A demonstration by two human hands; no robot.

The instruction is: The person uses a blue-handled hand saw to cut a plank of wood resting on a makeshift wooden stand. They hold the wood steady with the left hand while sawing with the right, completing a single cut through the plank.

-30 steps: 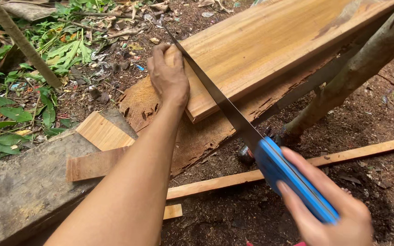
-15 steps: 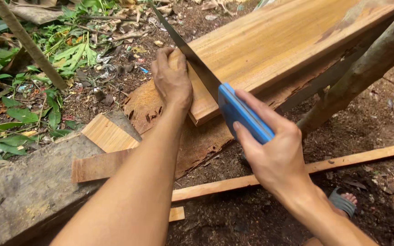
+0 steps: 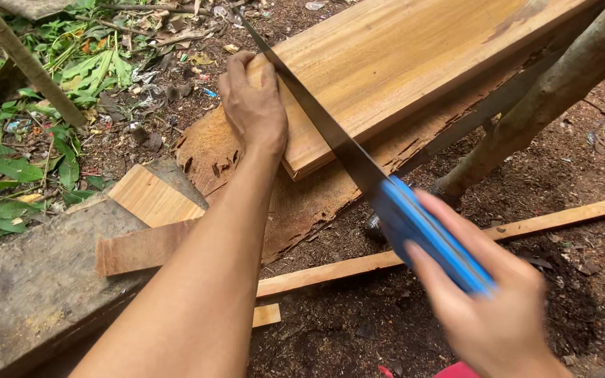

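Observation:
A thick light-brown wooden plank [image 3: 414, 63] lies slanted across a rougher bark-edged slab [image 3: 302, 203]. My left hand [image 3: 253, 105] presses down flat on the plank's near left end. My right hand [image 3: 491, 308] grips the blue handle [image 3: 428, 234] of a hand saw. Its dark blade [image 3: 309, 105] runs diagonally up across the plank's end, right beside my left hand's fingers.
A thin wooden strip [image 3: 400, 255] lies across the dirt below the plank. Short offcuts [image 3: 152, 199] rest on a grey log [image 3: 29, 287] at the lower left. A tree stem [image 3: 547, 98] leans at the right. Green leaves and a stick [image 3: 26, 63] fill the upper left.
My right hand has drawn the saw back toward me and to the lower right, after a forward push half a second ago. My left hand stays on the plank.

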